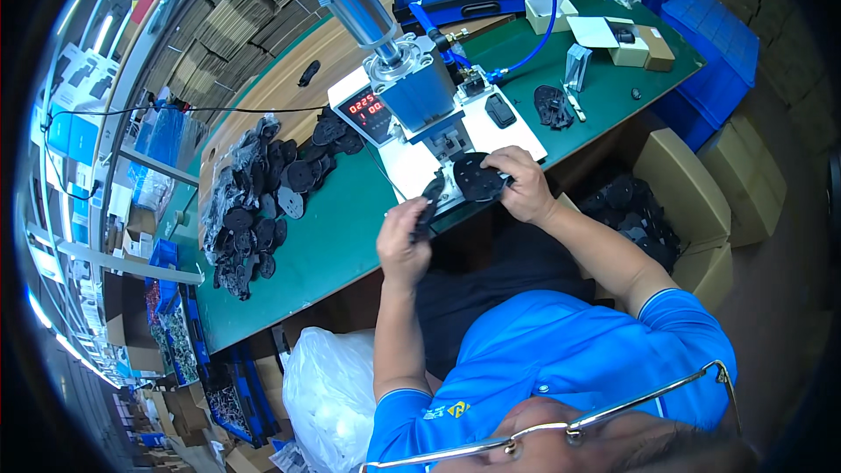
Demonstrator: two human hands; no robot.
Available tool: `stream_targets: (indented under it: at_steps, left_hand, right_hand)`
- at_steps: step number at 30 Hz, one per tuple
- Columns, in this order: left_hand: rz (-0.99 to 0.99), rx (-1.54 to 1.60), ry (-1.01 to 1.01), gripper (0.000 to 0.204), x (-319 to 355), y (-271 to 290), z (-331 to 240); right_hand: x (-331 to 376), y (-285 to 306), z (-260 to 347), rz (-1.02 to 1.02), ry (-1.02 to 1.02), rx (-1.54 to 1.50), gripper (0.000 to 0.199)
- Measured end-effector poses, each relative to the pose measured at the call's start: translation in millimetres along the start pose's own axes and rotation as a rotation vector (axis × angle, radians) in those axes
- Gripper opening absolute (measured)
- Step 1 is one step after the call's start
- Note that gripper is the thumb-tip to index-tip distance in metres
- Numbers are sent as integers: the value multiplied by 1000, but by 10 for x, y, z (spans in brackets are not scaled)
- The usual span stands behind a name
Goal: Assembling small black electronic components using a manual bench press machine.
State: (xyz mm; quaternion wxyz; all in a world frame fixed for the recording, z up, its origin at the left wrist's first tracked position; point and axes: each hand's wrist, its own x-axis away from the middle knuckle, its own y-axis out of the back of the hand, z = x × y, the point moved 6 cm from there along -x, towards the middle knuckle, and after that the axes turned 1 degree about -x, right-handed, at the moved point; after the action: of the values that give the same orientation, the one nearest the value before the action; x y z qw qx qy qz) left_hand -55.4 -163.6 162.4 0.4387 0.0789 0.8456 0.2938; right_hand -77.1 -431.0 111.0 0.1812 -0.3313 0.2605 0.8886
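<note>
Tube lights point(102, 33) glare far left of my left hand point(403, 243); beyond it, a metal cylinder point(363, 13) gleams; outer edges bow.

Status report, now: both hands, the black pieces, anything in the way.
Left hand gripping a black piece. Right hand pinching a black disc, before the press. Dark pile at left, apart from both hands.

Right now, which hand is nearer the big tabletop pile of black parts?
Left. The left hand is right of the pile, apart from it; the right hand is farther right, holding a rounded black piece.
</note>
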Motion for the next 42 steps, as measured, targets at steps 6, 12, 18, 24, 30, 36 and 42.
stream_targets:
  at_steps: [6, 12, 18, 24, 30, 36, 42]
  left_hand:
    - [149, -135, -205, 65, -184, -533, -159]
    - [159, -303, -271, 44, -163, -753, -102]
    - [160, -300, -228, 44, -147, -739, -104]
    - [160, -249, -229, 44, -193, -809, -133]
    - [166, -289, -163, 48, -98, -747, -94]
    - [178, -270, -131, 52, -120, -748, -119]
    - [156, -212, -112, 55, -106, -697, -129]
  right_hand:
    - [528, 663, -47, -105, -111, 55, 38]
    - [1503, 1666, -756, -220, -444, 349, 31]
    - [2502, 2432, -1974, -297, -846, 547, 32]
    - [2612, 2532, -2474, -224, -1014, 609, 68]
    - [944, 1264, -937, -5, -443, 263, 60]
    - [22, 433, 138, 223, 83, 171, 52]
    - [-26, -55, 92, 278, 241, 176, 56]
